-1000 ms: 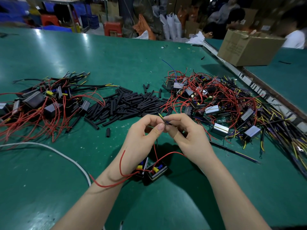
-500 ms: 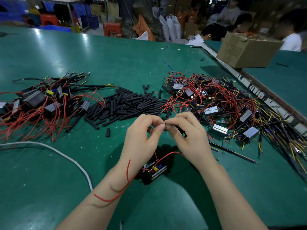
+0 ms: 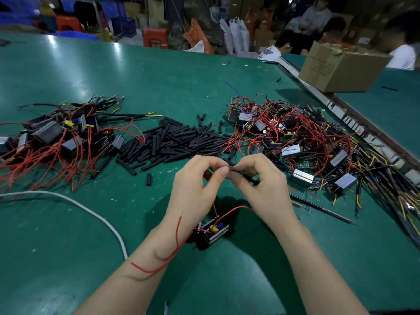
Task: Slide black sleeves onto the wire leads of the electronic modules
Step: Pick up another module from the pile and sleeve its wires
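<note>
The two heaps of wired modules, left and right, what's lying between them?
In the head view, a pile of loose black sleeves lies on the green table between them.

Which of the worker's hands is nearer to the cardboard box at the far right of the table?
Right. The right hand lies on the cardboard box's side of the table, well short of it; the left hand sits further left, further away.

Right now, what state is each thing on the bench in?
Left hand: pinches the black sleeve.
Right hand: pinches the thin black sleeve and its lead.
Small black module: lies under the hands, red leads loose.
Pile of black sleeves: loose, unused.
Brown cardboard box: flaps open.
</note>
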